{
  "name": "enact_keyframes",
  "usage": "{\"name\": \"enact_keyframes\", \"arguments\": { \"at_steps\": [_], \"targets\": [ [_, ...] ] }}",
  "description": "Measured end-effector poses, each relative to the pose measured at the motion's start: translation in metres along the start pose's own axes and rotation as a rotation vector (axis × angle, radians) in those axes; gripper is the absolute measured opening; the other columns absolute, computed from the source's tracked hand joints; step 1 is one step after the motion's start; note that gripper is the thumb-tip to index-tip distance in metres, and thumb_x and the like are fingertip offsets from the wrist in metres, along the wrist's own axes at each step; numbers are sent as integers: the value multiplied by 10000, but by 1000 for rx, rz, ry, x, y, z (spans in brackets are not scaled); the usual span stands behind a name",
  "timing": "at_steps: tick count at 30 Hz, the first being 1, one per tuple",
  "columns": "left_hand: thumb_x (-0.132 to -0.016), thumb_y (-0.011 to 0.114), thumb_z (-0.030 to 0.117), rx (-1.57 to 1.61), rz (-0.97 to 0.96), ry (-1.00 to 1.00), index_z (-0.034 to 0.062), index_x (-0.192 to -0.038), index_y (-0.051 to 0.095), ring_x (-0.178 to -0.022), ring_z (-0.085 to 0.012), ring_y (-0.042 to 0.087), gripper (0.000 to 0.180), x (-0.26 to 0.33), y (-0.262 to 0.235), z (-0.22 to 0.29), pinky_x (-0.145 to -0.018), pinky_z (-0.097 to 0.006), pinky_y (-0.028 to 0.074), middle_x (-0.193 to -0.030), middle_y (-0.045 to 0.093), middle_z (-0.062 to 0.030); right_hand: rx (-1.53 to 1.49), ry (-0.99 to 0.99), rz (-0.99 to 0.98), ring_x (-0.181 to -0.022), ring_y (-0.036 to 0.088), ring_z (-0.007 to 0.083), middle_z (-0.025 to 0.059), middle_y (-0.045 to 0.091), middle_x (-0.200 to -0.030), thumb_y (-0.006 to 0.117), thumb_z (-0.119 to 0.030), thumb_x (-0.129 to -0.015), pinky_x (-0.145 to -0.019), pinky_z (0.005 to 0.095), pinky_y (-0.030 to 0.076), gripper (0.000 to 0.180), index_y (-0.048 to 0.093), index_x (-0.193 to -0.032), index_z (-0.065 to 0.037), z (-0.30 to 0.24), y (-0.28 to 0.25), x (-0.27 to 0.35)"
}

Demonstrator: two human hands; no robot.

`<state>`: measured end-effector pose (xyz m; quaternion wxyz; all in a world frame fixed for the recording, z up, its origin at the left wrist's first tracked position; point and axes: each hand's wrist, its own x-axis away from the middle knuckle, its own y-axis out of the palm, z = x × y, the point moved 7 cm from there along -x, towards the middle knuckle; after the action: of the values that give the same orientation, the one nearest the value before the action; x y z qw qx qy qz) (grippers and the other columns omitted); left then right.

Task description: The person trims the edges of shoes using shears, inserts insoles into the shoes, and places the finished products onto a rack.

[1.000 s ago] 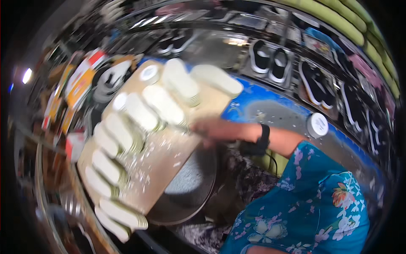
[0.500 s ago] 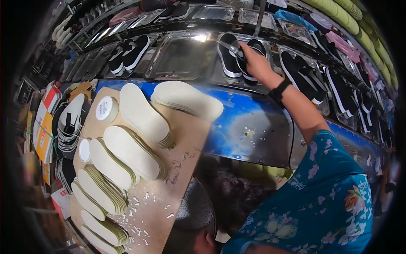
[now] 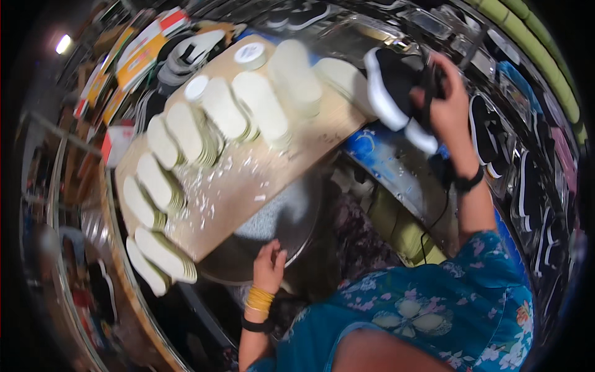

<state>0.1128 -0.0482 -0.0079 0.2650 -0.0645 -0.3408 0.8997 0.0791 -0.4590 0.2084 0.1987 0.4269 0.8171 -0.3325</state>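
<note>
My right hand [image 3: 449, 108], at the upper right, is closed around a pair of black shoes [image 3: 396, 77] with white soles. They are lifted above the blue table edge and blurred by motion. Something dark and thin between my fingers is too smeared to name. Low in the middle, my left hand [image 3: 269, 266] has loosely bent fingers, apart, with nothing in them. Yellow rubber bands [image 3: 259, 300] circle that wrist. It is beside a round pan [image 3: 304, 211] partly under the board. Stacks of cream insoles [image 3: 257, 102] stand along the tan board [image 3: 238, 204].
Two round white-topped containers, one a tub [image 3: 250, 57], stand at the board's far side. White scraps [image 3: 217, 186] litter its surface. Cartons [image 3: 145, 59] and bundled shoe parts [image 3: 186, 56] pile up behind. Metal racks with black shoes [image 3: 483, 127] line the right.
The shoes have come up off the metal tray, held in my right hand. My left hand has moved up into full view. The whole view has swung round to the left.
</note>
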Motion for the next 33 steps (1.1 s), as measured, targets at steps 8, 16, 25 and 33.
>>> {"name": "enact_keyframes", "arguments": {
  "at_steps": [8,16,25,33],
  "targets": [
    [-914,441,374,1105,491,-240,-45,-1245,391,-1101,-223,459,537,61,-61,15,-945,-324,354,-1205,474,-148,-289,-1068,-861,-531,562,206,79,518,-670,524,-124,-736,-384,341,407,490,422,-1215,-152,-194,123,285],
    [-832,555,315,-180,592,-295,-1,-796,622,-675,-354,585,324,83,-117,-15,-627,-394,455,-716,611,-187,-504,-251,-1116,-766,604,257,142,576,-908,664,-67,-657,-650,354,491,566,450,-1180,-89,-153,170,293],
    [-793,523,346,-572,352,-327,-9,-634,607,-682,-416,590,398,26,-71,-15,-637,-475,474,-679,582,-254,-682,814,-1170,-474,537,118,51,589,-687,585,-235,-823,-391,220,390,387,468,-1148,-59,-52,142,258],
    [-898,467,193,985,319,-192,11,-1140,523,-921,-214,577,307,166,-91,-90,-764,-336,491,-1054,590,-139,-886,622,-1366,-740,599,200,65,607,-859,615,-421,-771,-567,301,449,466,522,-1104,-108,-69,169,300]
  ]
}}
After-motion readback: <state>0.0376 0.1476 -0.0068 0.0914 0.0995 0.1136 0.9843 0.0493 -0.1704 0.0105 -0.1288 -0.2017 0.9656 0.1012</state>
